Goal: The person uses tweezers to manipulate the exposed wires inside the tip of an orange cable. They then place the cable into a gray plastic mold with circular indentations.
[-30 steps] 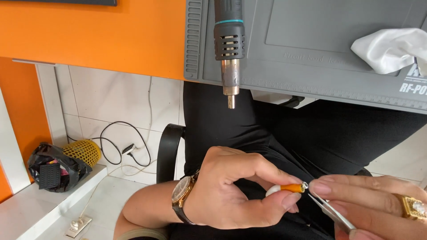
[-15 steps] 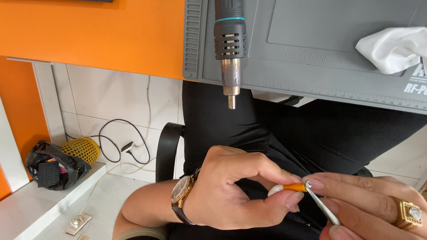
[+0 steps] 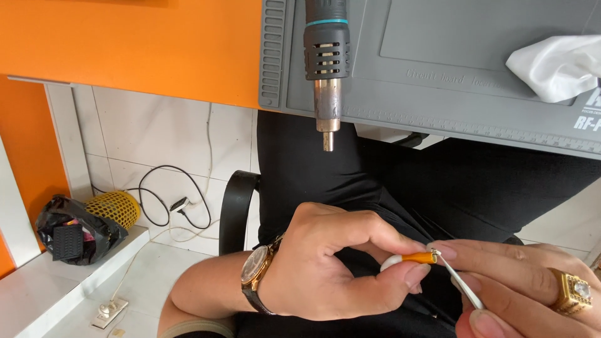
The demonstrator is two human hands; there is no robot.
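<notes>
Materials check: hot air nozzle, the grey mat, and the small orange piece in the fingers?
Hot air nozzle: bare metal, dull and heat-browned near the body. Grey mat: matte, moulded ridges and rulings, likely silicone or rubber. Small orange piece, pinched by the left hand: glossy, with a white end; plastic or coated metal, can't tell. Right hand holds a thin shiny metal tool.

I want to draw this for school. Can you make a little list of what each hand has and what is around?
left hand: pinches a small orange and white piece; wears a wristwatch
right hand: holds thin metal tweezers, tip at the piece's end; gold ring
above: hot air tool pointing down, grey mat, white cloth
floor: yellow basket, black cable
</notes>
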